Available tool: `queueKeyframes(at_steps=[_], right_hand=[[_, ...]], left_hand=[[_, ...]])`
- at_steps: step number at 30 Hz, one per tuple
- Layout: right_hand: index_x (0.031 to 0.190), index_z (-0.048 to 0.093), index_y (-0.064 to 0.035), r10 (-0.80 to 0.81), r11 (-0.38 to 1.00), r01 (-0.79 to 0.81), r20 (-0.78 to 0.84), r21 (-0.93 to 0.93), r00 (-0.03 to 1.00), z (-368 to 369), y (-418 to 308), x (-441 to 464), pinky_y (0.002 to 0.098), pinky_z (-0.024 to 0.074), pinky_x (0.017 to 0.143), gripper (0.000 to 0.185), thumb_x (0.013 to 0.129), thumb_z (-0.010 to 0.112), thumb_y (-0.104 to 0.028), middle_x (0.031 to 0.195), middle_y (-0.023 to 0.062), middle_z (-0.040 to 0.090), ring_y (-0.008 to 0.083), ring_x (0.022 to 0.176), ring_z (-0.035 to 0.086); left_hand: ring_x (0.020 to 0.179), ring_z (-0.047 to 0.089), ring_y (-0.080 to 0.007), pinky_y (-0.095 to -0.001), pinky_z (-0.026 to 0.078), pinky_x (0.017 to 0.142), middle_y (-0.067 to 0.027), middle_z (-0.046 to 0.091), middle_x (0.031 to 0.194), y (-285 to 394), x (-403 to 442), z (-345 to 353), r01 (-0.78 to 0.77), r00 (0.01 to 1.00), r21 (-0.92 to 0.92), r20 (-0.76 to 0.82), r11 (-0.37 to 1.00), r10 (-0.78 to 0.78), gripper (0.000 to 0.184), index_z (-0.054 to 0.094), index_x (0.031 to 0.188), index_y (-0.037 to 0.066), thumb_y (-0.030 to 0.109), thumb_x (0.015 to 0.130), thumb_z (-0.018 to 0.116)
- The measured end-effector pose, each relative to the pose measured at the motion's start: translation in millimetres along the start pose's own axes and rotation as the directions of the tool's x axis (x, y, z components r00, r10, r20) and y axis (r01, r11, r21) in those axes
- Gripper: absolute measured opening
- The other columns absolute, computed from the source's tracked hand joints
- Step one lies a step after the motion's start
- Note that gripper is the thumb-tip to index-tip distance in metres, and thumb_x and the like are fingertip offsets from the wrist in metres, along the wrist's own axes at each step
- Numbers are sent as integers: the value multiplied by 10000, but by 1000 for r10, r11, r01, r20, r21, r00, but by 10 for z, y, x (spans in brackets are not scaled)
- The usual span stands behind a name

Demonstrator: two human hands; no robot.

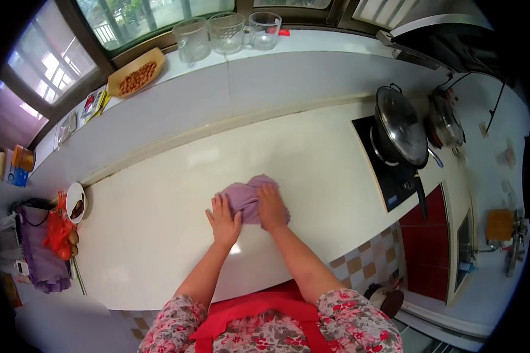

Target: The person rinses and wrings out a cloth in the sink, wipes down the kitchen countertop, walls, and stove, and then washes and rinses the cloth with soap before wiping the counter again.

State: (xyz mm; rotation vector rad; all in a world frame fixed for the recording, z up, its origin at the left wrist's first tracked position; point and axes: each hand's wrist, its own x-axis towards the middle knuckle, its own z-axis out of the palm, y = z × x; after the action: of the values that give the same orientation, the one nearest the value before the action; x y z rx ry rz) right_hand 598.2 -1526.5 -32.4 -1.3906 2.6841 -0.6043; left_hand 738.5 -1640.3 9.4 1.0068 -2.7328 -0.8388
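here, both hands (pixel 224 226) (pixel 271 208) flat, palms down, right atop purple cloth (pixel 245 199), left at its edge

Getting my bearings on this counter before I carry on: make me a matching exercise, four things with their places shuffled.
Things
1. Cloth
2. Lidded wok
3. Glass mugs
4. White dish

Places
A. On the window ledge
B. Beside the red bag
C. Under the right hand
D. On the black cooktop

Pairs: 1-C, 2-D, 3-A, 4-B
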Motion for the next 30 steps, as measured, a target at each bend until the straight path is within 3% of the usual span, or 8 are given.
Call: queueKeyframes(at_steps=[3, 5, 9, 15, 17, 19, 23, 30], right_hand=[[1214, 601, -45, 183, 983, -173, -227, 64, 956, -229, 574, 394, 415, 350, 1065, 349, 945, 459, -215, 1355, 173, 521, 301, 1250, 487], [1136, 636, -20, 721, 402, -604, 169, 688, 672, -581, 749, 767, 381, 444, 948, 343, 957, 472, -262, 1265, 190, 578, 284, 1135, 564], [1217, 569, -13, 752, -428, 281, 167, 859, 637, -900, 1151, 1703, 349, 467, 889, 426, 947, 526, -339, 1166, 109, 602, 229, 1054, 581], [1393, 365, 13, 793, -398, 597, -66, 696, 605, -975, 1435, 3023, 404, 383, 1042, 512, 983, 485, -269, 1359, 133, 475, 267, 1243, 466], [1456, 247, 34, 821, 317, 253, -398, 914, 410, -440, 1208, 3419, 440, 264, 1122, 623, 974, 489, -278, 1487, 194, 326, 319, 1367, 336], [1489, 33, 55, 764, 448, 117, -447, 886, 466, -288, 716, 3345, 439, 45, 1172, 828, 935, 504, -340, 1573, 241, -45, 344, 1468, -7], [1487, -24, 52, 629, 541, 31, -429, 840, 648, -180, 585, 3165, 454, 6, 1169, 880, 920, 513, -355, 1561, 257, -104, 374, 1457, -91], [1485, -78, 37, 817, 351, 156, -383, 923, 430, -723, 1667, 3439, 435, -26, 1167, 854, 978, 456, -396, 1555, 237, -159, 345, 1450, -149]], left_hand=[[1445, 128, -388, -603, 68, 1128, -237, 183, 1543, 218, 251, 202, -22, 995, 67, -98, 998, 28, 705, 238, 1473, -4, 345, 926, 515], [1444, 145, -379, -602, 84, 1129, -228, 184, 1545, 476, 452, 336, -74, 994, 73, -76, 995, 80, 701, 234, 1475, -2, 306, 920, 533], [1442, 178, -348, -575, 119, 1137, -213, 210, 1541, 843, 871, 540, -209, 978, 171, 29, 963, 207, 708, 233, 1471, -15, 307, 920, 537], [1436, 199, -340, -561, 136, 1141, -202, 229, 1539, 871, 963, 637, -229, 973, 279, 100, 932, 209, 719, 245, 1458, -48, 346, 921, 518], [1444, 178, -339, -552, 116, 1149, -203, 225, 1541, 857, 976, 646, -210, 974, 356, 161, 910, 162, 751, 235, 1463, -44, 391, 917, 511], [1448, 165, -341, -549, 107, 1152, -209, 227, 1539, 824, 1038, 672, -226, 968, 436, 200, 871, 151, 777, 227, 1465, -47, 424, 908, 495], [1458, 137, -332, -541, 69, 1159, -210, 197, 1550, 877, 1031, 636, -184, 947, 363, 315, 914, 65, 819, 204, 1472, -47, 439, 884, 502], [1451, 146, -357, -581, 68, 1140, -221, 183, 1552, 934, 1101, 696, -167, 971, 338, 219, 926, 95, 792, 201, 1470, -57, 385, 899, 526]])
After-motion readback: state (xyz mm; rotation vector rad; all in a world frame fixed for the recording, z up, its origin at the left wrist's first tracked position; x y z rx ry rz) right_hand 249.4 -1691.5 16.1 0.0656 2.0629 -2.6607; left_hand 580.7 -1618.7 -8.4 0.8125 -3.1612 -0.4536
